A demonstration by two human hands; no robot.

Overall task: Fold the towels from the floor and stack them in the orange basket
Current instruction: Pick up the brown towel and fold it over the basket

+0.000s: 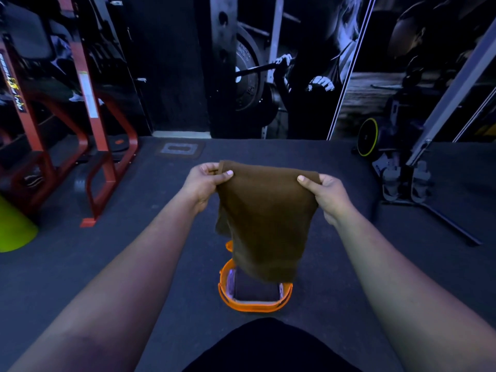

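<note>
Between both outstretched arms, a brown towel (265,218) hangs folded. Left hand (204,181) and right hand (328,194) each hold a pinch grip on one upper corner. Directly beneath, the oval orange basket (252,304) contains dark folded cloth on the rubber floor (134,251).

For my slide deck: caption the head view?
Both hands hold a brown towel above the orange basket.

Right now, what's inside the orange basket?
Something dark, maybe a folded towel, lies in the basket. The brown towel, held by both hands, hangs in front and hides its far part.
</note>
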